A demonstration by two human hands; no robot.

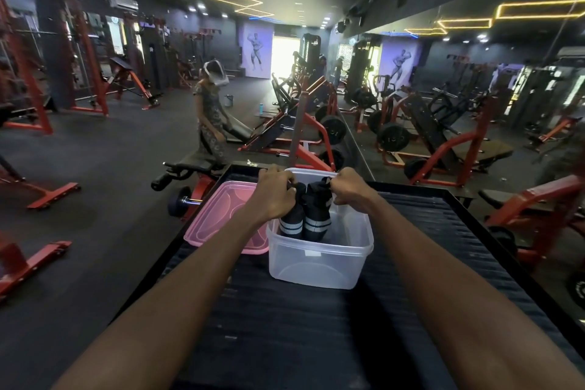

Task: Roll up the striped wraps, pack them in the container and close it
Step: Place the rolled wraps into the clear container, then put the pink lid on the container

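Two rolled striped wraps point(305, 215) stand upright side by side inside a clear container point(319, 258) on a dark table point(427, 231), the left hand point(276, 196) and right hand point(349, 188) each in a clenched grip on one wrap's top; a pink lid point(221, 215) lies just beside the container.

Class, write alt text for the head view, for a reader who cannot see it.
Two hands, left hand and right hand, each grip a dark striped wrap standing in a clear container. A pink lid lies beside it.
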